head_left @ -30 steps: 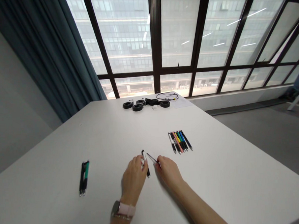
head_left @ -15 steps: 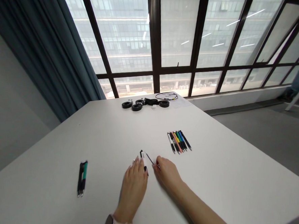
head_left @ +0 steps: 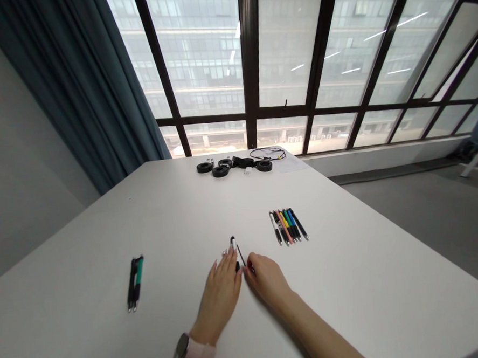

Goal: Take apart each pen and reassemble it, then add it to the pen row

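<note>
Near the middle of the table, my left hand (head_left: pixel 222 286) lies low with fingers stretched forward. Its fingertips and thumb rest on a white pen (head_left: pixel 234 245) with black ends, covering part of the barrel. A small shiny piece (head_left: pixel 224 253) shows by the fingers. Close by on the right, my right hand (head_left: pixel 267 273) is closed in a pinch on one end of a thin dark pen refill (head_left: pixel 241 255). The refill slants up to the left, its far end near the white pen. Whether they touch is unclear.
A row of several pens (head_left: pixel 289 226) in different colours lies right of my hands. Further left are green-and-black and black pens (head_left: pixel 136 283). Black tape-like rolls (head_left: pixel 221 171) and a looped black cable (head_left: pixel 267 154) sit at the table's far end.
My left hand and the white pen have shifted slightly right, closer to my right hand. The refill stands steeper beside the pen. My right hand stays nearly in place.
</note>
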Motion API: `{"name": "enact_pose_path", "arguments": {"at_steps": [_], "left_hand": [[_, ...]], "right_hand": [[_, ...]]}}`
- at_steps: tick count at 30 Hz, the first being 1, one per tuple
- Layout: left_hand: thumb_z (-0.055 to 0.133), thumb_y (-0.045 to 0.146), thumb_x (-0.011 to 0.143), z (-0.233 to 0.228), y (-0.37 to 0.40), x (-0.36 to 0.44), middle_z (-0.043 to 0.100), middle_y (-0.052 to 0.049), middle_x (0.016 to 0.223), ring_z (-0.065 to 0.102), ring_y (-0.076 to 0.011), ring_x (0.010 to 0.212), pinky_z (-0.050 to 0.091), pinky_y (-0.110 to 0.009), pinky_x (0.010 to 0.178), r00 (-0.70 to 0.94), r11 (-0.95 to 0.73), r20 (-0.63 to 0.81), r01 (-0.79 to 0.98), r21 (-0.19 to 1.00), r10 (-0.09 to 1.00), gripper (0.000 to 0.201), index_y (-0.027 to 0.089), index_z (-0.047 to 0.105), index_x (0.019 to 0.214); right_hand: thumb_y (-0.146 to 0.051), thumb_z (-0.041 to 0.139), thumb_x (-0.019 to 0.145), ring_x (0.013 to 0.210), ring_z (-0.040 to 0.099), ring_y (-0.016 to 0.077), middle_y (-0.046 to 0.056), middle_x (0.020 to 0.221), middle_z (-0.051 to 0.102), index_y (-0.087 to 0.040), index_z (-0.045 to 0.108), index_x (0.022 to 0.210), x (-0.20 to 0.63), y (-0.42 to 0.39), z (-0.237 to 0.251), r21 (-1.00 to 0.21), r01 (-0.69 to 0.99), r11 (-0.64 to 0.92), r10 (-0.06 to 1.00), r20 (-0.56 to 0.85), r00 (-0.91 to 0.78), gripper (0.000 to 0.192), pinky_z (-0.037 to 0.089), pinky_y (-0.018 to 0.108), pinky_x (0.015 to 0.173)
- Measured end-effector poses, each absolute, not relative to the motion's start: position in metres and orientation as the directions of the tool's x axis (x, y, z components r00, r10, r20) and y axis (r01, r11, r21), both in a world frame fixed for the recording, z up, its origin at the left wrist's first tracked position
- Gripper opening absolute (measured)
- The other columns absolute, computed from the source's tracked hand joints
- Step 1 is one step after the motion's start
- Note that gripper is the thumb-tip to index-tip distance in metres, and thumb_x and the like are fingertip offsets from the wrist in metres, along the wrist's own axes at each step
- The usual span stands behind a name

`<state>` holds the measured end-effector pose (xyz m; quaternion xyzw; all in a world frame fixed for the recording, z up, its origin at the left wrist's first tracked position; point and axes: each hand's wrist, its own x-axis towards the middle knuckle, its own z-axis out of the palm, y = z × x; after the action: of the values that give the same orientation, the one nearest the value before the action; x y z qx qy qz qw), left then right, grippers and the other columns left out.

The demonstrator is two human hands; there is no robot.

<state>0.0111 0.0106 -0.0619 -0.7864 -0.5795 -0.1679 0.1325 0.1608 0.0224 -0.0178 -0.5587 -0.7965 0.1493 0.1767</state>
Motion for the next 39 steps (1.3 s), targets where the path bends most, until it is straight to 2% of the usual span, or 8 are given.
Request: {"name": "enact_pose_path", "arguments": {"at_steps": [9, 18, 24, 28, 32, 35, 39], "left_hand": [[0.026, 0.029, 0.096, -0.066, 0.015, 0.008, 0.046, -0.012, 0.141, 0.043, -0.0213, 0.130, 0.036, -0.042, 0.105, 0.294, -0.317, 0.407, 0.948, -0.012, 0.865, 0.046, 0.017, 0.041, 0.139], [0.024, 0.024, 0.096, -0.068, 0.016, 0.002, 0.045, -0.013, 0.142, 0.040, -0.0202, 0.132, 0.036, -0.040, 0.106, 0.273, -0.323, 0.432, 0.945, 0.044, 0.859, 0.048, 0.016, 0.035, 0.142], [0.025, 0.023, 0.095, -0.065, 0.018, -0.005, 0.049, -0.014, 0.139, 0.044, -0.0213, 0.129, 0.038, -0.041, 0.104, 0.223, -0.302, 0.474, 0.949, 0.095, 0.852, 0.046, 0.016, 0.041, 0.138], [0.028, 0.017, 0.092, -0.042, 0.016, -0.005, 0.061, -0.012, 0.122, 0.057, -0.0191, 0.111, 0.045, -0.035, 0.094, 0.094, -0.205, 0.433, 0.955, 0.216, 0.897, 0.041, 0.015, 0.049, 0.127], [0.029, 0.012, 0.088, -0.017, 0.013, -0.006, 0.063, -0.009, 0.101, 0.060, -0.0192, 0.093, 0.045, -0.035, 0.085, -0.008, -0.107, 0.364, 0.950, 0.294, 0.931, 0.033, 0.016, 0.057, 0.103], [0.029, 0.014, 0.088, -0.007, 0.012, -0.006, 0.062, -0.005, 0.082, 0.058, -0.0184, 0.079, 0.043, -0.031, 0.074, -0.029, -0.053, 0.273, 0.957, 0.287, 0.961, 0.028, 0.020, 0.055, 0.080], [0.028, 0.021, 0.092, -0.007, 0.011, -0.006, 0.062, -0.004, 0.080, 0.057, -0.0167, 0.072, 0.037, -0.029, 0.066, -0.071, 0.012, 0.211, 0.964, 0.265, 0.975, 0.028, 0.021, 0.052, 0.077]], "right_hand": [[-0.019, 0.050, 0.088, 0.078, 0.060, 0.0167, 0.004, 0.084, 0.067, -0.018, 0.060, 0.089, 0.161, 0.023, -0.017, -0.512, 0.796, 0.323, 0.944, 0.118, -0.308, 0.010, 0.035, 0.024, 0.066], [-0.025, 0.052, 0.089, 0.074, 0.057, 0.0139, 0.003, 0.081, 0.061, -0.018, 0.066, 0.081, 0.172, 0.033, -0.017, -0.707, 0.665, 0.241, 0.970, 0.153, -0.189, 0.018, 0.039, 0.022, 0.068], [-0.015, 0.041, 0.091, 0.091, 0.059, 0.0146, 0.007, 0.097, 0.062, -0.017, 0.064, 0.107, 0.174, 0.039, -0.023, -0.751, 0.618, 0.232, 0.972, 0.153, -0.180, 0.028, 0.041, 0.023, 0.083], [-0.014, 0.046, 0.088, 0.085, 0.059, 0.0147, 0.006, 0.096, 0.064, -0.017, 0.060, 0.110, 0.176, 0.038, -0.023, -0.752, 0.614, 0.241, 0.968, 0.144, -0.204, 0.026, 0.042, 0.024, 0.078], [-0.016, 0.052, 0.085, 0.074, 0.057, 0.0138, 0.002, 0.083, 0.064, -0.018, 0.062, 0.095, 0.176, 0.034, -0.020, -0.752, 0.619, 0.224, 0.971, 0.116, -0.210, 0.014, 0.041, 0.022, 0.068], [-0.015, 0.054, 0.084, 0.074, 0.056, 0.0133, 0.002, 0.082, 0.062, -0.018, 0.062, 0.088, 0.174, 0.033, -0.018, -0.705, 0.657, 0.267, 0.960, 0.134, -0.246, 0.009, 0.039, 0.022, 0.068], [-0.016, 0.054, 0.085, 0.077, 0.056, 0.0141, 0.003, 0.084, 0.062, -0.018, 0.062, 0.089, 0.173, 0.031, -0.018, -0.646, 0.704, 0.296, 0.951, 0.128, -0.282, 0.010, 0.039, 0.023, 0.070]]}}
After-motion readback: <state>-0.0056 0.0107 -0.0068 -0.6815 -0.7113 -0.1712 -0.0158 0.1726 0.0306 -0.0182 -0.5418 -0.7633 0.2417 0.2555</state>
